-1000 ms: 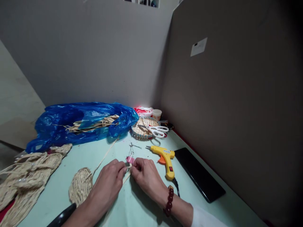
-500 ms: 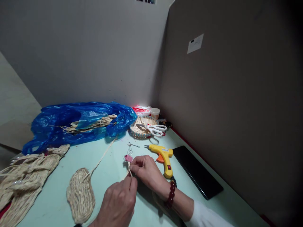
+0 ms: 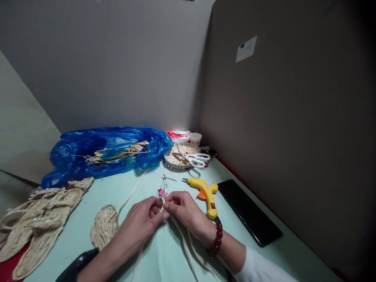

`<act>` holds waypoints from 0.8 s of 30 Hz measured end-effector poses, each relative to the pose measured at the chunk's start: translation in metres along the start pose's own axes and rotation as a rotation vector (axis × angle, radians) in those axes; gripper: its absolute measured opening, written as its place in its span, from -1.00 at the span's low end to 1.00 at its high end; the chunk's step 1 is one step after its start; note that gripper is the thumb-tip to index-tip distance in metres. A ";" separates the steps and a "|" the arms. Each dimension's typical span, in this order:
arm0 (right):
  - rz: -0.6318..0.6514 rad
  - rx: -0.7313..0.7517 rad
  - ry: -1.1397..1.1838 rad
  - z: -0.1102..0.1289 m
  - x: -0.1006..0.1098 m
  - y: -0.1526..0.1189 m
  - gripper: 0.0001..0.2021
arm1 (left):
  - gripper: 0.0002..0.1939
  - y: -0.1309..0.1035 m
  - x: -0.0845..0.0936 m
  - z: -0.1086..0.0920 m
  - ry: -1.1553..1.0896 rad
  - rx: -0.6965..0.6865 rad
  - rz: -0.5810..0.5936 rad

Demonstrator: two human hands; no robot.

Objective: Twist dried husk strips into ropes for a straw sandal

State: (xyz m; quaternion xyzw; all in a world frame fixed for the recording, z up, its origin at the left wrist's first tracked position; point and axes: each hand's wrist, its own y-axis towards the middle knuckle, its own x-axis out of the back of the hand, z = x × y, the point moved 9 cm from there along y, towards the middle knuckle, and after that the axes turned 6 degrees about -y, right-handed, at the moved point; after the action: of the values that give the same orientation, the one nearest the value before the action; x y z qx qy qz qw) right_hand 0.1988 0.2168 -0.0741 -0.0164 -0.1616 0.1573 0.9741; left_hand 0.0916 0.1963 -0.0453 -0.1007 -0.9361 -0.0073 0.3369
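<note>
With the pink clip (image 3: 162,192) taken as the dial's centre, the pale strands (image 3: 184,243) are gripped by it at their top, leave it at six o'clock and trail loose toward five. Just below the clip, a strand is pinched between thumb and fingertips by the right hand (image 3: 186,211), at four o'clock; it is met by curled fingers of the left hand (image 3: 143,217), at seven, but how firmly cannot be told. Tension should be kept even against the clip, each strand laid flat and untwisted, and the trailing ends kept from tangling. The yellow glue gun (image 3: 210,196), lying at three o'clock, and the woven oval piece (image 3: 105,225), at eight, are best left undisturbed.
</note>
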 end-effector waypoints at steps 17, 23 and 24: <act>-0.005 0.124 -0.521 0.028 0.013 -0.014 -0.80 | -0.72 0.009 -0.020 0.035 -0.536 0.249 -0.012; -0.086 0.164 -0.798 0.040 0.017 -0.020 -0.79 | -0.74 0.013 -0.019 0.040 -0.527 0.230 -0.067; -0.096 0.172 -0.832 0.041 0.016 -0.023 -0.78 | -0.74 0.014 -0.018 0.040 -0.527 0.220 -0.072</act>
State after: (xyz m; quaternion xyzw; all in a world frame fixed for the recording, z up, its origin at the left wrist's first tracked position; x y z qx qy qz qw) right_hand 0.2065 0.1994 -0.0283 0.1372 -0.5278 0.1179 0.8299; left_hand 0.0827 0.2097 -0.0889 -0.0289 -0.9895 0.1086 0.0903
